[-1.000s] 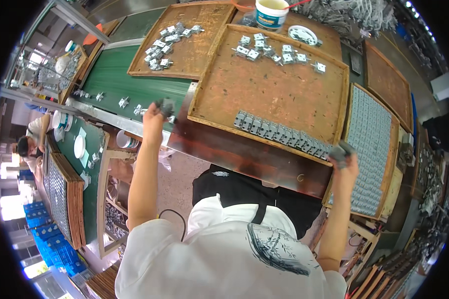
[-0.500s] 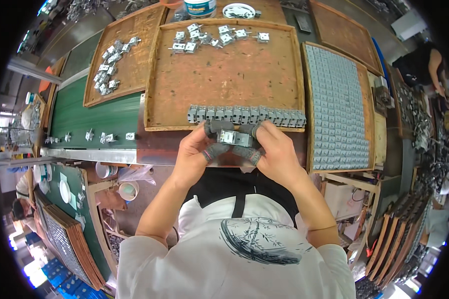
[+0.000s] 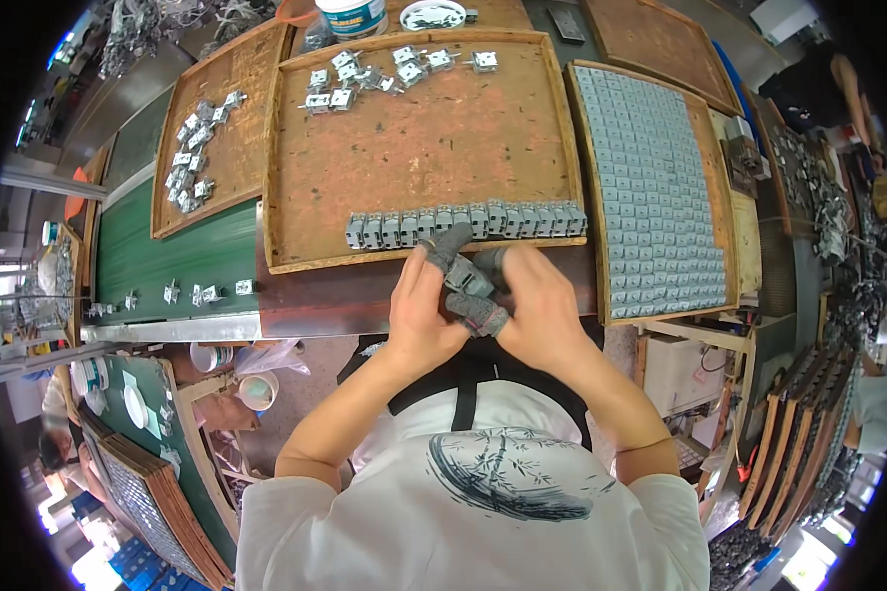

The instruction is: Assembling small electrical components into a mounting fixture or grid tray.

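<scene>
A small grey box-shaped metal part [image 3: 469,279] is between my two hands, just in front of the wooden tray's near edge. My left hand [image 3: 422,307] is closed on its left side, and my right hand [image 3: 544,310] grips it from the right. Dark grey cots cover the thumbs and some fingers, hiding part of its surface. The part is tilted. Right behind the hands, a row of similar grey box-shaped parts [image 3: 468,225] stands along the near rim of the tray [image 3: 414,148]. Several loose metal parts with whitish faces [image 3: 409,71] lie at its far side.
To the right, a tray [image 3: 712,167] holds a dense grid of grey parts. A smaller left tray [image 3: 241,148] carries loose parts; a green conveyor belt [image 3: 182,261] with a few more runs below it. A white-and-blue bucket [image 3: 353,18] stands behind. Another person [image 3: 843,84] is at far right.
The grey part has turned from nearly level to tilted between my fingers, and my left hand has come closer to the right. The whole view has shifted slightly.
</scene>
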`<action>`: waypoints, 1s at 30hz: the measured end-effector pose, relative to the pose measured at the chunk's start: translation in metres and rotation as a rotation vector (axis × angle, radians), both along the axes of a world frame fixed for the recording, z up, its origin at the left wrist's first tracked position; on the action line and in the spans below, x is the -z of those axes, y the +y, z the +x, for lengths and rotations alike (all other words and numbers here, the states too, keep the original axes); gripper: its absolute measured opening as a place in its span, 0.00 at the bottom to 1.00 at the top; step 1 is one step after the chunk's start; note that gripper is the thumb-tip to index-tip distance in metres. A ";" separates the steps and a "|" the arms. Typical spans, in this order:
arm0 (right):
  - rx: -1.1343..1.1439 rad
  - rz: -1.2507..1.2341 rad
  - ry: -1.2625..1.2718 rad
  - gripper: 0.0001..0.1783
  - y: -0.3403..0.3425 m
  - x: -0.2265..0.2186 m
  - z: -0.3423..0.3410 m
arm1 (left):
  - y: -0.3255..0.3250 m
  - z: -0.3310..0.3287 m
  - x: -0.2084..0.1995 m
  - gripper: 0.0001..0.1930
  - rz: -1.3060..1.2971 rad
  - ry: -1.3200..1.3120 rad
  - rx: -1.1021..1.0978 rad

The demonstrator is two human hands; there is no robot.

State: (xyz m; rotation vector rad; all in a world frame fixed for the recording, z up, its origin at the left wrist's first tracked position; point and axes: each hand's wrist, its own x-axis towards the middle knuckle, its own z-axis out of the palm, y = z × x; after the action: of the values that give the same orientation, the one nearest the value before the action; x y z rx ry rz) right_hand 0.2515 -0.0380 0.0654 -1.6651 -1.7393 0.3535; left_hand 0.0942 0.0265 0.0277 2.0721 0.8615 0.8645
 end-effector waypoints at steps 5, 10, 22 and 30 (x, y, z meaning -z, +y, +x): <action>-0.153 -0.239 0.317 0.24 0.002 0.016 0.020 | 0.002 0.003 0.000 0.39 0.118 -0.134 0.152; -0.197 -0.251 0.357 0.22 0.000 0.023 0.020 | 0.001 0.001 -0.007 0.36 0.220 -0.095 0.144; 0.955 0.208 0.372 0.14 -0.077 0.068 0.313 | 0.133 -0.112 0.028 0.24 -0.426 0.070 -0.195; 1.251 -0.495 0.191 0.25 -0.140 0.120 0.439 | 0.178 -0.139 0.062 0.23 -0.819 0.292 -0.022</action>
State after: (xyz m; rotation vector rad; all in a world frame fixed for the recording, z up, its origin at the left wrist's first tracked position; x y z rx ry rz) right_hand 0.6908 -0.1781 -0.0542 -2.5844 -0.2394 0.3127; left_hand -0.0445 0.2047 -0.0342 1.4638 1.1513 0.1431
